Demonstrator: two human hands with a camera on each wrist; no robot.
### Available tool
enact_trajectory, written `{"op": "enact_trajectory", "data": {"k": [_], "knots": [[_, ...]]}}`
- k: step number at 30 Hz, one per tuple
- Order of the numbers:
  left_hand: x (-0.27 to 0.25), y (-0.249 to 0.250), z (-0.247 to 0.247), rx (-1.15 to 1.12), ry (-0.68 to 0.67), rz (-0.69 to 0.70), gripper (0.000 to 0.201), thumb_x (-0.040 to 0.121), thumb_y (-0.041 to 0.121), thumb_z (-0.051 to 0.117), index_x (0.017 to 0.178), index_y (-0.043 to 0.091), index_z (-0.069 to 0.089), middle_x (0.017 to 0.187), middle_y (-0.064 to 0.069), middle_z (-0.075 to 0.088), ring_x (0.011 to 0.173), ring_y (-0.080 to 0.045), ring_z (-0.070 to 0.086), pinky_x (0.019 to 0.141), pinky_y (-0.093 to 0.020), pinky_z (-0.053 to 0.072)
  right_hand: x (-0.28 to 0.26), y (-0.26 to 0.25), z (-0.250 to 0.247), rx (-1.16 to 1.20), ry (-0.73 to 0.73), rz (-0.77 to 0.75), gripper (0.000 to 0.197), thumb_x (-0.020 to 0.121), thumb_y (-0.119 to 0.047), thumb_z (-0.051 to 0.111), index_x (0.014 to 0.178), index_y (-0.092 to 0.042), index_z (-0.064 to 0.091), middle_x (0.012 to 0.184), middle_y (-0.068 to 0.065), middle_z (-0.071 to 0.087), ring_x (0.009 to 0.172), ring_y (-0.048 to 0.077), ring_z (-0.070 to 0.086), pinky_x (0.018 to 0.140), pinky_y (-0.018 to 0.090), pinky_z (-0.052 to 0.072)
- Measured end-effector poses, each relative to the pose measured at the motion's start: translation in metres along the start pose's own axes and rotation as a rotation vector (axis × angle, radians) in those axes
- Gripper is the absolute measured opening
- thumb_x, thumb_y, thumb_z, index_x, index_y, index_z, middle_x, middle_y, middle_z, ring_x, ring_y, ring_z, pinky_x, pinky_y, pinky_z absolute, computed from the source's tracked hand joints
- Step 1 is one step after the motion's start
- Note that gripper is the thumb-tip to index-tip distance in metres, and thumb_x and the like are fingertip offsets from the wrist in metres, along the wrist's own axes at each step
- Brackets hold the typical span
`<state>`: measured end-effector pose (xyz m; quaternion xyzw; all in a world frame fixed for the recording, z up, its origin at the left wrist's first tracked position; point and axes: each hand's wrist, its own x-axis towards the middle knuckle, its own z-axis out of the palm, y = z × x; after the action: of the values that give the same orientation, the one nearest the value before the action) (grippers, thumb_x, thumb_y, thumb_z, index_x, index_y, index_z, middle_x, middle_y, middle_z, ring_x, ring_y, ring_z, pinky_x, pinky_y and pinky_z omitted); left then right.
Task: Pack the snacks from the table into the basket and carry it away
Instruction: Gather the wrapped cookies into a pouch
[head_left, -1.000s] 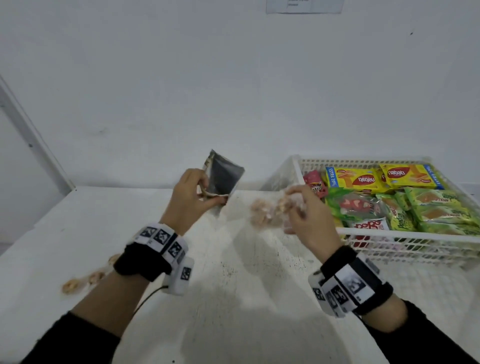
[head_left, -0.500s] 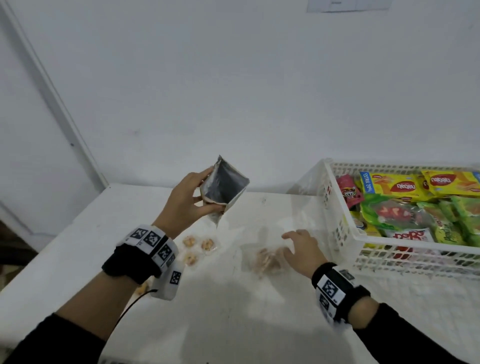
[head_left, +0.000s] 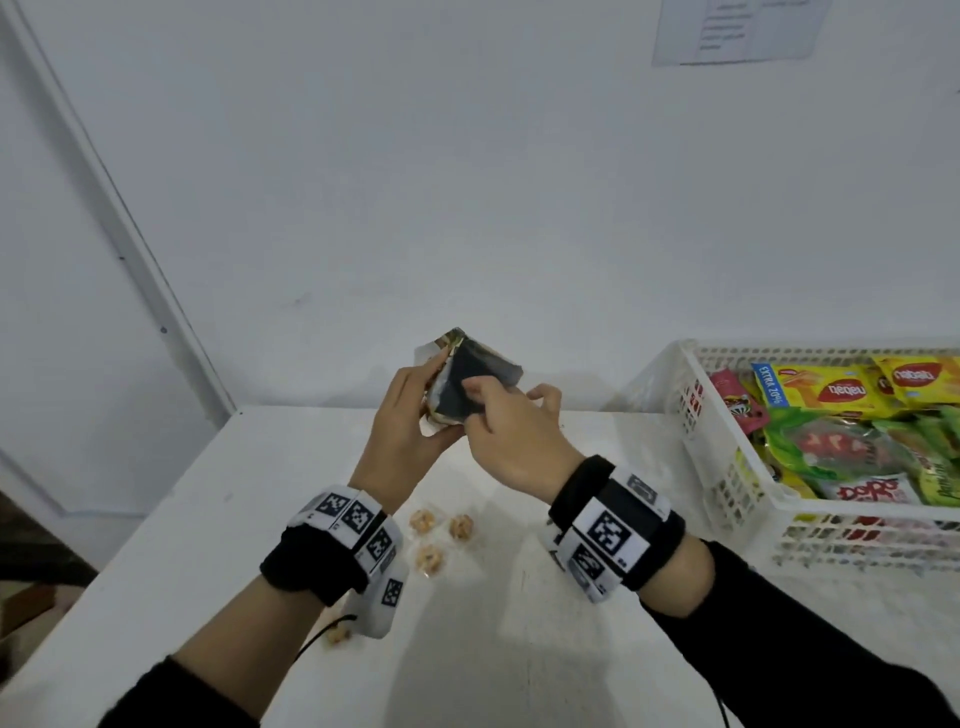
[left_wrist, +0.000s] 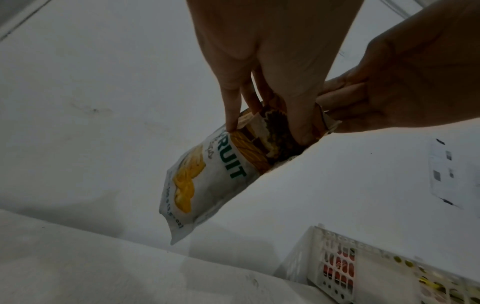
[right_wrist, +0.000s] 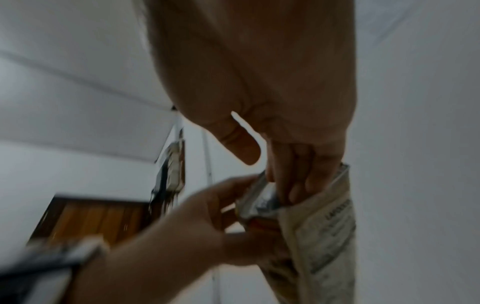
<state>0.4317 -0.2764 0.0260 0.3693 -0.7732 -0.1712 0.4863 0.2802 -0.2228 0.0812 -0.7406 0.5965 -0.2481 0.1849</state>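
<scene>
Snack pouch (head_left: 470, 387) was foil-lined, dull silver inside, printed film outside, slightly glossy. Basket (head_left: 691, 415) at right of frame was white perforated plastic, matt. Packets (head_left: 831, 389) inside were glossy printed film. Table (head_left: 249, 493) was white, smooth, scuffed. Wrist bands (head_left: 618, 525) were black cloth.
</scene>
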Motion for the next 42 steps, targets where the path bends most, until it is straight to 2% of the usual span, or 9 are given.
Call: {"op": "enact_trajectory", "data": {"k": [7, 10, 13, 17, 21, 27, 35, 39, 42], "knots": [[0.001, -0.008, -0.011, 0.027, 0.002, 0.102, 0.064, 0.078, 0.015, 0.076, 0.135, 0.013, 0.048, 0.118, 0.008, 0.051, 0.112, -0.002, 0.050, 0.092, -0.035, 0.052, 0.032, -0.001, 0.005, 0.102, -0.300, 0.100, 0.038, 0.097, -0.020, 0.031, 0.128, -0.007, 0.049, 0.133, 0.014, 0.049, 0.127, 0.033, 0.037, 0.106, 0.040, 0.030], [0.001, -0.009, -0.016, 0.035, -0.027, 0.158, 0.059, 0.079, 0.019, 0.074, 0.133, 0.015, 0.051, 0.117, 0.011, 0.051, 0.109, -0.001, 0.052, 0.087, -0.032, 0.053, 0.036, -0.009, -0.001, 0.161, -0.369, 0.152, 0.020, 0.096, -0.012, 0.034, 0.102, -0.004, 0.051, 0.098, 0.009, 0.053, 0.103, 0.026, 0.045, 0.081, 0.029, 0.041], [-0.001, -0.012, -0.022, 0.051, -0.067, 0.217, 0.060, 0.079, 0.012, 0.076, 0.133, 0.017, 0.051, 0.119, 0.012, 0.051, 0.110, -0.003, 0.053, 0.085, -0.032, 0.054, 0.040, -0.014, -0.004, 0.245, -0.443, 0.167, 0.017, 0.090, -0.003, 0.039, 0.100, -0.004, 0.052, 0.109, 0.012, 0.050, 0.096, 0.024, 0.044, 0.078, 0.032, 0.044], [-0.001, -0.017, -0.027, 0.027, -0.054, 0.192, 0.059, 0.079, 0.018, 0.076, 0.133, 0.015, 0.052, 0.119, 0.021, 0.049, 0.111, -0.003, 0.052, 0.086, -0.032, 0.054, 0.037, -0.014, 0.000, 0.464, -0.373, 0.158, 0.045, 0.068, -0.014, 0.042, 0.109, -0.008, 0.061, 0.109, 0.007, 0.059, 0.092, 0.019, 0.046, 0.068, 0.027, 0.038], [0.001, -0.018, -0.028, 0.031, -0.040, 0.177, 0.059, 0.080, 0.013, 0.075, 0.134, 0.019, 0.052, 0.116, 0.010, 0.054, 0.108, -0.004, 0.053, 0.087, -0.023, 0.050, 0.032, -0.004, 0.006, 0.677, -0.343, 0.159, 0.038, 0.093, -0.007, 0.037, 0.119, -0.020, 0.061, 0.123, 0.002, 0.065, 0.114, 0.016, 0.059, 0.083, 0.029, 0.042], [0.009, -0.016, -0.021, 0.157, -0.127, 0.234, 0.061, 0.080, 0.017, 0.074, 0.136, 0.014, 0.050, 0.117, -0.001, 0.055, 0.106, -0.008, 0.051, 0.093, -0.015, 0.042, 0.027, 0.014, 0.012, 0.869, -0.222, 0.208, 0.019, 0.094, -0.029, 0.058, 0.108, -0.020, 0.069, 0.108, 0.000, 0.071, 0.107, 0.015, 0.064, 0.099, 0.037, 0.044], [0.007, -0.013, -0.009, 0.250, -0.138, 0.249, 0.052, 0.082, 0.007, 0.071, 0.132, 0.010, 0.054, 0.113, -0.002, 0.055, 0.100, -0.005, 0.047, 0.088, -0.007, 0.036, 0.021, 0.031, 0.009, 0.842, 0.066, 0.213, 0.005, 0.089, -0.011, 0.065, 0.087, -0.014, 0.068, 0.084, 0.000, 0.068, 0.067, -0.001, 0.060, 0.055, 0.003, 0.040], [0.008, -0.021, -0.013, 0.250, -0.112, 0.154, 0.054, 0.082, 0.004, 0.071, 0.132, 0.012, 0.053, 0.108, 0.001, 0.054, 0.096, -0.001, 0.042, 0.087, -0.010, 0.035, 0.008, 0.048, -0.001, 0.820, 0.109, 0.209, 0.013, 0.089, -0.014, 0.060, 0.077, -0.017, 0.058, 0.078, 0.001, 0.057, 0.063, 0.006, 0.047, 0.059, 0.016, 0.035], [0.009, -0.027, -0.020, 0.213, -0.094, 0.049, 0.057, 0.083, 0.010, 0.072, 0.135, 0.018, 0.051, 0.113, 0.007, 0.050, 0.104, -0.008, 0.046, 0.089, -0.019, 0.041, -0.006, 0.066, -0.008, 0.956, 0.187, 0.223, 0.006, 0.091, -0.019, 0.059, 0.086, -0.015, 0.058, 0.091, 0.015, 0.069, 0.079, 0.017, 0.062, 0.077, 0.025, 0.047]]}}
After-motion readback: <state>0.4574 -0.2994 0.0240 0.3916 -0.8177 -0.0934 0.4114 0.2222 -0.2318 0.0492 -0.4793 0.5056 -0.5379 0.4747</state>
